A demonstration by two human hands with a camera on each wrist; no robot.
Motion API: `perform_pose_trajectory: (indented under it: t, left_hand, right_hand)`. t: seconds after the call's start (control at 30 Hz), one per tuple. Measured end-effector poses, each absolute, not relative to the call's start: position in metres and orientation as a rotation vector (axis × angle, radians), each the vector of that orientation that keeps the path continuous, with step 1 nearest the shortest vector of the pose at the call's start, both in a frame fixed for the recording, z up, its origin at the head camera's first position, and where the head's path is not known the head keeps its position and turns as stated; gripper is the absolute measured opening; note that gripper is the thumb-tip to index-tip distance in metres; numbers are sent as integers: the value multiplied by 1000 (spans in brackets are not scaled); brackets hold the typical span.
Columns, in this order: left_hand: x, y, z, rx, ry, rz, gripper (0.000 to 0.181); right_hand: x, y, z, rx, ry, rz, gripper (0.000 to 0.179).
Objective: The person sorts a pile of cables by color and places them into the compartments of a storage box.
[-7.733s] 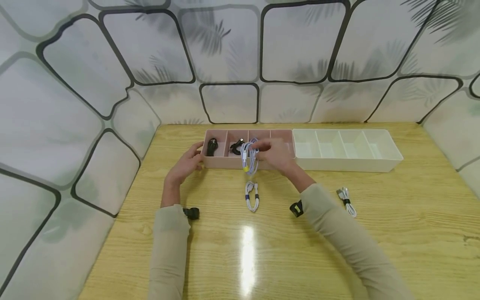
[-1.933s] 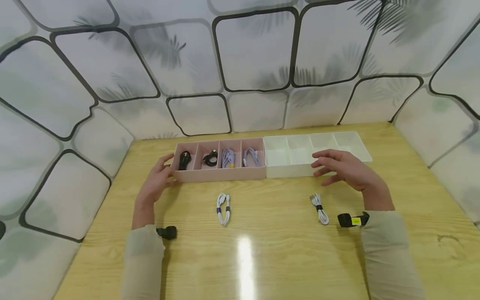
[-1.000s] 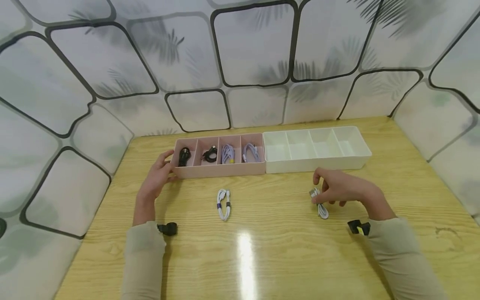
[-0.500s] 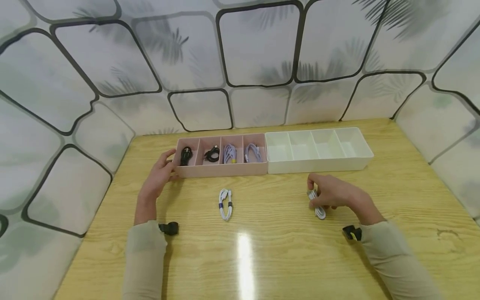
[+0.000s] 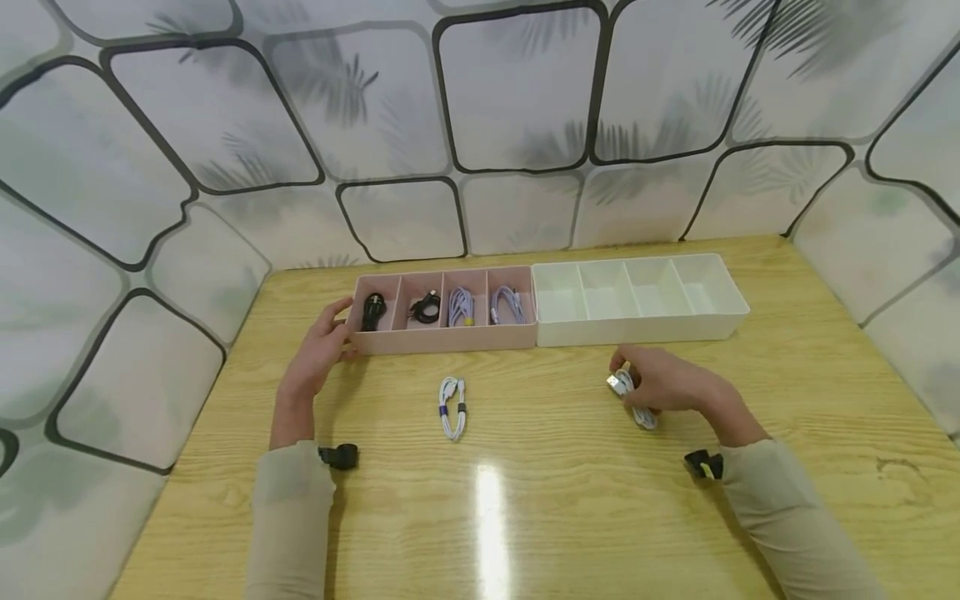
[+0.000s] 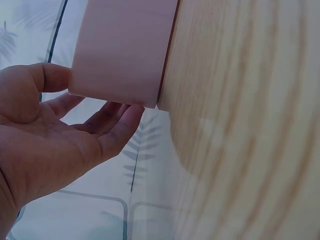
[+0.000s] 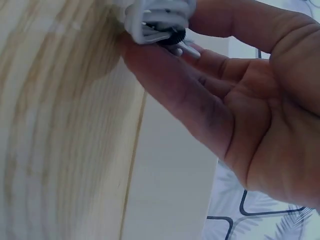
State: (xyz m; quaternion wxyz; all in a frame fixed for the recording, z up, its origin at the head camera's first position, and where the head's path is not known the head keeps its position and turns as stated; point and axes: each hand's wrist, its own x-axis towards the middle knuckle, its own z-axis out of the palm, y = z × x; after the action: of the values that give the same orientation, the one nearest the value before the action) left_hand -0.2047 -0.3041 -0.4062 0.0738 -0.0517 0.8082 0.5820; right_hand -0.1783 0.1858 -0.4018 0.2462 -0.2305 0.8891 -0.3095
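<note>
My right hand [image 5: 670, 382] pinches a bundled white USB cable [image 5: 621, 383] between thumb and fingers, in front of the white box. In the right wrist view the cable coil [image 7: 160, 20] has a black tie round it. My left hand [image 5: 318, 350] touches the left end of the pink divided box [image 5: 450, 340]; in the left wrist view its fingertips [image 6: 131, 117] rest on the end wall, fingers loosely bent. Two black cables [image 5: 373, 312] and two lilac cables [image 5: 461, 307] lie in the pink compartments, one in each. Another white cable [image 5: 452, 408] lies on the table between the hands.
A white divided box [image 5: 641, 331] stands end to end with the pink one at the back of the wooden table [image 5: 405, 517]. Behind them rises a patterned wall covering [image 5: 517, 208].
A lilac cable held by my right hand earlier now lies in the pink box. Since then my right hand has moved down to the right-hand white cable and pinched it. My left hand stays at the box.
</note>
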Motion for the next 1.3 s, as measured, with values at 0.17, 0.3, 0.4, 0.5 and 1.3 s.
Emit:
perform_pose_trajectory:
  t: [0.17, 0.3, 0.4, 0.5, 1.3]
  left_hand:
    - [-204, -305, -406, -151, 2431, 1738, 55]
    - [-204, -305, -406, -150, 2431, 1742, 55]
    - [-204, -306, -406, -157, 2431, 1746, 54]
    - [-204, -305, -407, -154, 2434, 1742, 54]
    - [-193, -298, -385, -152, 2381, 1776, 57]
  right_hand:
    - [-184, 190, -406, -668, 2486, -906, 35]
    - [-190, 193, -411, -594, 2441, -1089, 36]
    - [-195, 194, -414, -517, 2350, -1269, 38]
    - [-200, 196, -416, -460, 2278, -1403, 41]
    - [-240, 166, -372, -44, 2282, -1802, 51]
